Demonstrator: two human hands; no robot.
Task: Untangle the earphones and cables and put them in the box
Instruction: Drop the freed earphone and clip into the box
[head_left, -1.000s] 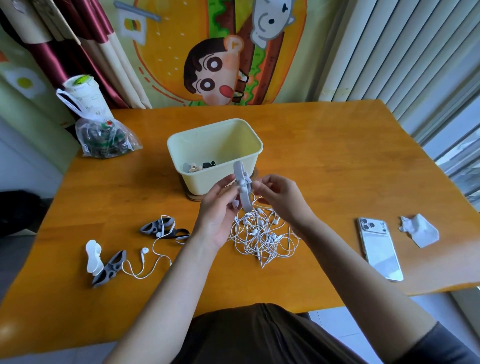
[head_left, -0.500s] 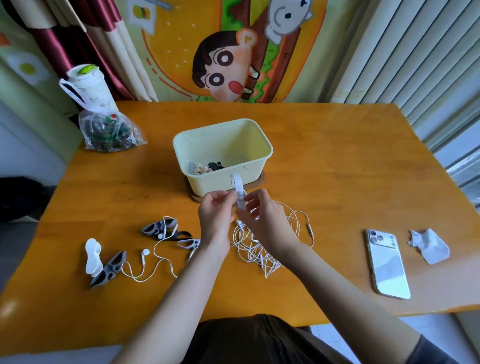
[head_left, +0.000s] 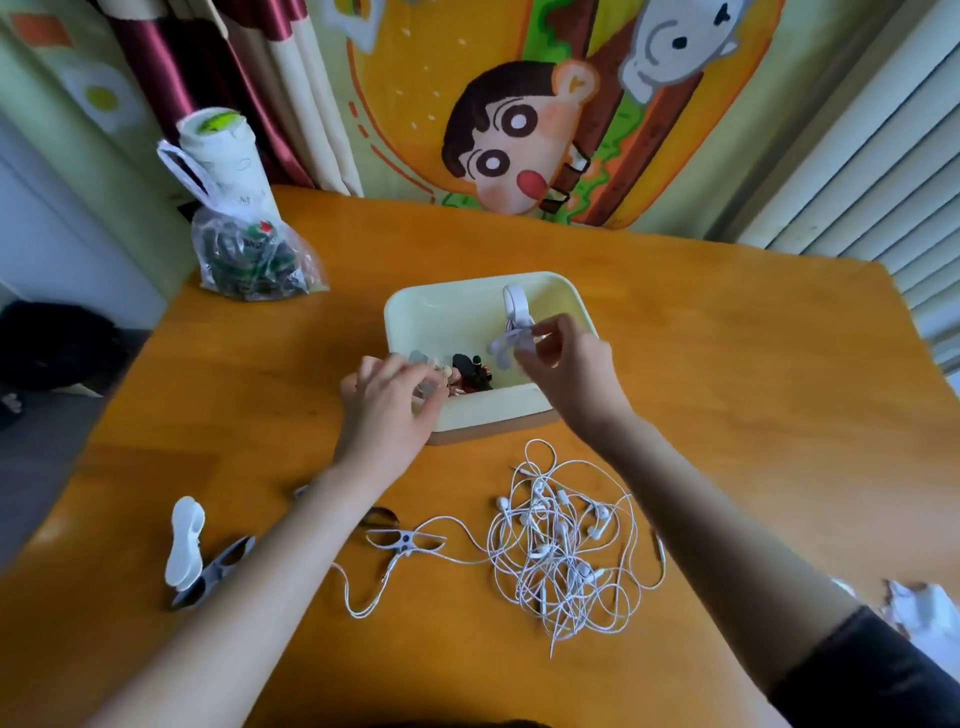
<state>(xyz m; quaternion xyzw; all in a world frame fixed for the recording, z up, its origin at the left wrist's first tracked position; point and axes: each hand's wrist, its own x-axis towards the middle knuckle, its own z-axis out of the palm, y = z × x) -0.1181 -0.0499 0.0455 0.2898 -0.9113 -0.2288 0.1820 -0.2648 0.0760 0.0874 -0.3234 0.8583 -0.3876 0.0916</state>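
A pale yellow box (head_left: 467, 296) stands at the table's centre with small dark and beige items (head_left: 470, 373) in its near side. My right hand (head_left: 569, 366) pinches a white clip with cable wound on it (head_left: 514, 325) and holds it over the box's inside. My left hand (head_left: 387, 413) grips the box's near left corner, fingers over the rim. A tangle of white earphones (head_left: 563, 545) lies on the table in front of the box, between my forearms. One cable runs left from it through a clear clip (head_left: 408, 540).
A white clip (head_left: 184, 543) and a grey clip (head_left: 221, 569) lie at the front left. A plastic bag with a bottle (head_left: 244, 249) stands at the back left corner. Crumpled white tissue (head_left: 927, 608) lies at the right edge.
Both hands have left the tangle and moved forward to the box. The right hand carried the white clip over it; the left hand took the box's corner. The tangle stays on the table.
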